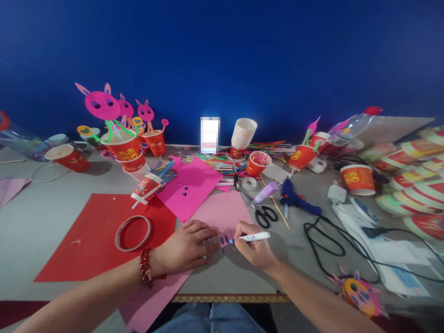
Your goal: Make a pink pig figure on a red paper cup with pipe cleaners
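Held in the right hand [255, 252]: a marker [257, 237], pinched between thumb and fingers close to the tip, with most of the barrel projecting rightward past the grip. Laid palm down at the lower left of the pale pink sheet [229, 210]: the left hand [183, 245], with fingers extended and slightly parted. Just beside the left fingertips, between the two hands: blue marks [223, 240], on the sheet or on small separate pieces, too blurred to tell which. For the marker: probably light, rigid and smooth; best taken low on the barrel, clear of the inked tip. For the sheet: probably light, limp, prone to sliding and creasing; best pressed flat near an edge. Beyond the right hand: a glue stick [265, 193]. Left of the left hand: a red sheet [86, 240].
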`<move>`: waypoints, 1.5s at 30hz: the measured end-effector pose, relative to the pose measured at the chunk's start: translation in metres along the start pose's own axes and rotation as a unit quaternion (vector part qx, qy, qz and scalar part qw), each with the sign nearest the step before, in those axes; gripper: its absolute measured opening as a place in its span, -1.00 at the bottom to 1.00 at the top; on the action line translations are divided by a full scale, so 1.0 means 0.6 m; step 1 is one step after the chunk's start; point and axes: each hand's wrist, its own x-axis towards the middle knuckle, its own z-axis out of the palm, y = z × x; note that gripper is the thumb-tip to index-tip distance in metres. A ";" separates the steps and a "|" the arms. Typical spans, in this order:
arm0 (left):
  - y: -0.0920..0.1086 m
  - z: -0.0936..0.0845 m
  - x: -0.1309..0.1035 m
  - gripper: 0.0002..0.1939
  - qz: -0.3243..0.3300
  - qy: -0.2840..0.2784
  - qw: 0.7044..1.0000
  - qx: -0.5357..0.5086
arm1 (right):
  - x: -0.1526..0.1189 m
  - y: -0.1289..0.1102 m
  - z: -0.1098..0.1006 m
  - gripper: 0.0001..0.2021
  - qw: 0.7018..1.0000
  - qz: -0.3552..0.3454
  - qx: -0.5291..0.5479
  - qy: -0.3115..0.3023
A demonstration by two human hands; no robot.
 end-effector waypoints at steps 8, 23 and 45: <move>0.000 0.001 0.000 -0.62 -0.001 0.000 1.000 -0.002 | 0.001 0.003 0.001 -0.83 1.000 0.005 0.017 0.015; 0.002 0.000 -0.001 -0.64 -0.004 -0.004 1.000 0.000 | 0.002 -0.004 0.000 -0.83 1.000 -0.002 -0.010 0.012; 0.001 -0.003 0.002 -0.64 -0.001 -0.005 1.000 0.007 | 0.004 -0.003 0.000 -0.83 0.999 -0.012 -0.048 0.012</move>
